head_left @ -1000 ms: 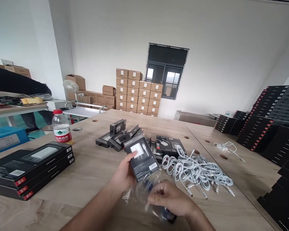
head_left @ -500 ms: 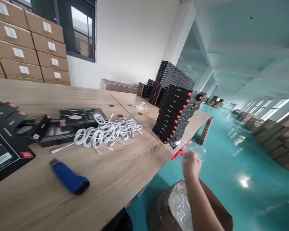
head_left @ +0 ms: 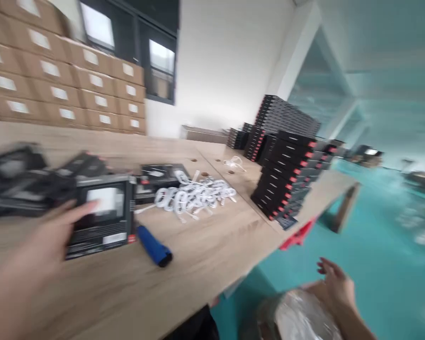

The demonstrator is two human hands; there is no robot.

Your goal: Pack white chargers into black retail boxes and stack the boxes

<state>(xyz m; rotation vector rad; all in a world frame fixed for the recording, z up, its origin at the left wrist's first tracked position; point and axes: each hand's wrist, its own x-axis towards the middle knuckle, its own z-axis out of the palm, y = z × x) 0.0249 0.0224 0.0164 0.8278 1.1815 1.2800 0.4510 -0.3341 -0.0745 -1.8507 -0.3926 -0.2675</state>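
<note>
- My left hand grips the black box over the table.
- Blue tool just right of it, open wood toward the near edge.
- Past that edge, my right hand, fingers loosely parted, by a bin.

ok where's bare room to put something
One bare patch of table lies between the blue tool, white cables and black stack; another strip runs along the far edge. Crowded: left of the cables, with the held box and jumbled black boxes.
</note>
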